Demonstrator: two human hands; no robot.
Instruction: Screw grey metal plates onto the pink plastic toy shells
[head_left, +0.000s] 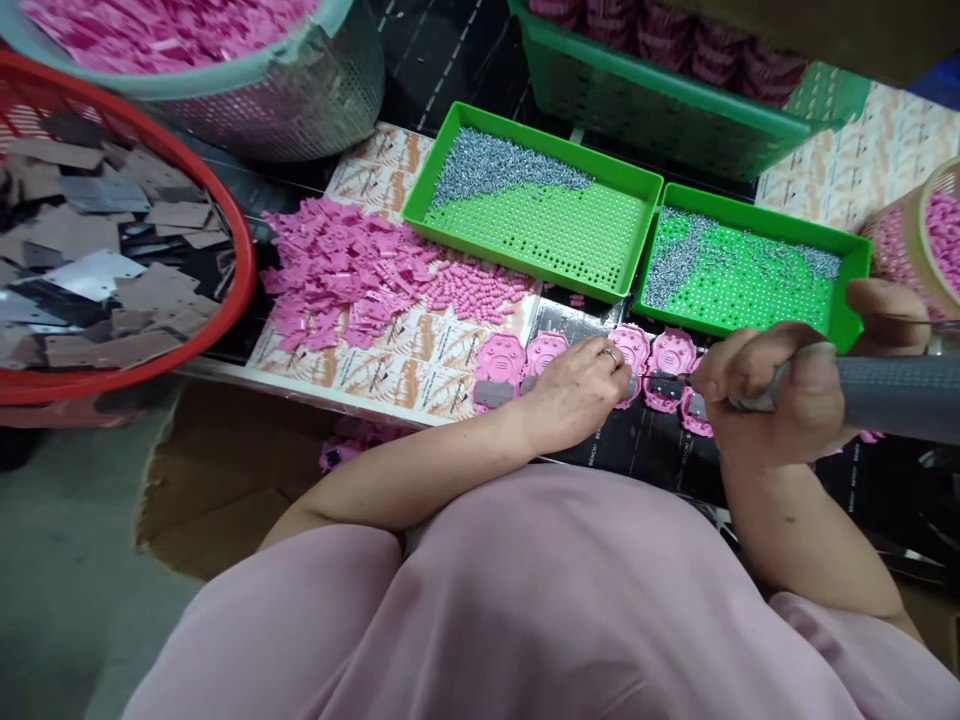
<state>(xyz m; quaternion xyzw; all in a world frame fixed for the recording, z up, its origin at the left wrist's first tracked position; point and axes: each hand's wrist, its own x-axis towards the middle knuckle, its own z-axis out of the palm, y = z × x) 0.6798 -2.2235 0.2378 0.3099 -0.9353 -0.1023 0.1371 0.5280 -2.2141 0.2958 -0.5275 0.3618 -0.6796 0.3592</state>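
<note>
With right hand point(787, 400) closed round grey tool point(900, 395), left hand point(574, 395) half-curled over pink casings point(673, 350) on table point(622, 440), cannot tell if gripping; by tilting, could let tool skid off dark plate point(663, 387).

Long work table point(315, 393) covered partly by glossy black sheeting point(424, 60) marked with white dashed lines, partly by cream paper point(439, 370) printed with orange-brown leaves. Brown creased cardboard point(202, 470) seen below table's near edge, toward left; grey floor point(67, 560) exposed beside it. Pale light reflected on sheeting.
</note>
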